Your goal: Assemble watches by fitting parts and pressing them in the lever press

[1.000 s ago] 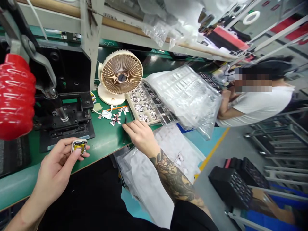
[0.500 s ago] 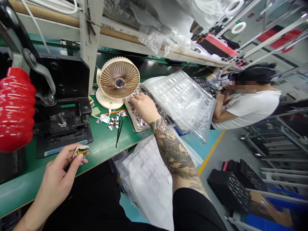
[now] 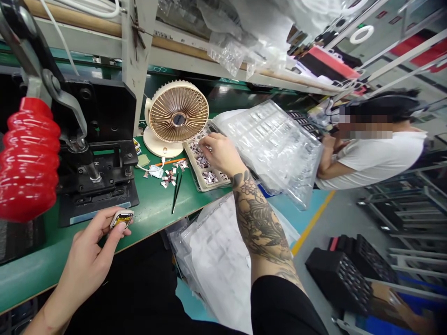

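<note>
Green bench (image 3: 153, 209): fan (image 3: 178, 118) and tweezers (image 3: 175, 190) beside tray (image 3: 206, 179) under right hand (image 3: 223, 153).

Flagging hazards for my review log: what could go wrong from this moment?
The left hand pinches the small yellow-faced part by its fingertips near the bench edge; it could slip off. The right hand reaches into the parts tray and might scatter pieces. The clear tray stack overhangs the bench and may slide.

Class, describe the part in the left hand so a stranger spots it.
From the big red handle at left, look down to the green bench edge. There the left hand pinches a small silver-rimmed case; its yellow middle sets it apart from the tray's grey parts.
</note>
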